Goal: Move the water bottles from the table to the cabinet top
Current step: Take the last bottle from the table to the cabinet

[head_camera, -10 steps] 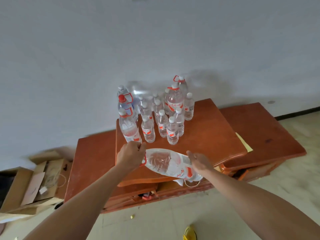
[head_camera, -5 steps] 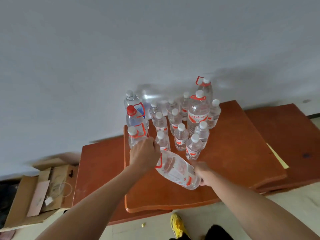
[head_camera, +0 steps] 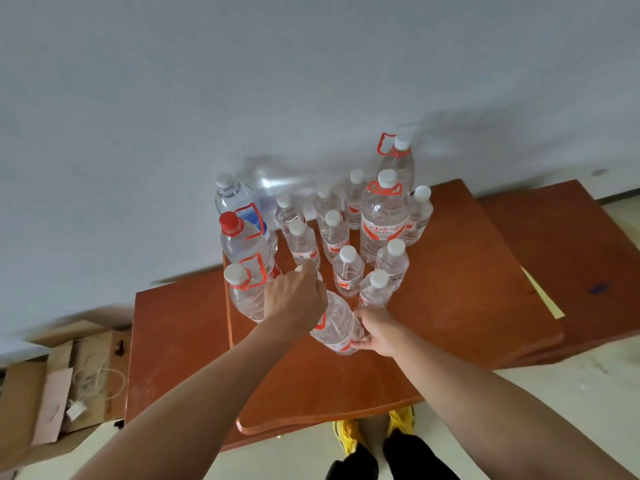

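A large clear water bottle (head_camera: 337, 323) with a red handle and red label leans over the brown wooden top (head_camera: 450, 306), its base low and its neck hidden under my left hand (head_camera: 294, 299), which grips the top end. My right hand (head_camera: 375, 332) holds the lower side of the same bottle. Behind it stand several small white-capped bottles (head_camera: 348, 271) and big bottles with red handles (head_camera: 382, 220), grouped near the wall.
A lower wooden surface (head_camera: 173, 341) lies to the left and another (head_camera: 571, 254) to the right. Open cardboard boxes (head_camera: 52, 393) sit on the floor at left. My yellow shoes (head_camera: 401, 417) show below the front edge. A grey wall rises behind the bottles.
The large bottle went from lying flat near the front edge to tilting up close to the standing group. Both hands moved forward with it, and the camera came nearer.
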Demonstrator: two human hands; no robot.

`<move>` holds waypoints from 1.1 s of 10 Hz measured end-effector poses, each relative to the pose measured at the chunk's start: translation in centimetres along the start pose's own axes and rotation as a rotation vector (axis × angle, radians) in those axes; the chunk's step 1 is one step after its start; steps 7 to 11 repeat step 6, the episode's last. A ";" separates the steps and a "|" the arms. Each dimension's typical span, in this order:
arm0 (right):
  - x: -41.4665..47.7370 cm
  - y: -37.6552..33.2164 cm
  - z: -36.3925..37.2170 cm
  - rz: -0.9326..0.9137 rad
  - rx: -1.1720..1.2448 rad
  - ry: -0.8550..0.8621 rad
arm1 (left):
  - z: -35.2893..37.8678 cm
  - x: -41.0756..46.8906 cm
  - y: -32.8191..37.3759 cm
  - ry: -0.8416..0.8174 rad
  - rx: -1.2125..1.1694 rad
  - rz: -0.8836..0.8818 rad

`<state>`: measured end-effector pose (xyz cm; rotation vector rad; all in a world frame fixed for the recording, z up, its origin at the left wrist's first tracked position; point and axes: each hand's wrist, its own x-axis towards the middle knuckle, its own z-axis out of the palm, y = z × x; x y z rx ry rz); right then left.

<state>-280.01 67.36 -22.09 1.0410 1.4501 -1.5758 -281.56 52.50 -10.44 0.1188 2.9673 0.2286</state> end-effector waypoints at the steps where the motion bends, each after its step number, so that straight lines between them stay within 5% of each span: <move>1: 0.8 0.4 0.4 -0.032 0.145 -0.008 | -0.1 0.4 1.5 -0.002 0.022 0.030; 2: 1.2 1.2 0.3 -0.086 0.228 -0.064 | -0.3 0.5 2.6 0.016 0.034 0.063; 3: 0.6 1.6 -0.7 -0.161 0.050 -0.104 | -0.1 0.6 3.0 0.014 0.018 0.139; 6: -2.1 0.2 -3.5 -0.405 -0.750 -0.277 | 0.7 0.1 2.9 -0.003 -0.065 0.013; 11: -2.1 0.2 -3.5 -0.405 -0.750 -0.277 | 0.7 0.1 2.9 -0.003 -0.065 0.013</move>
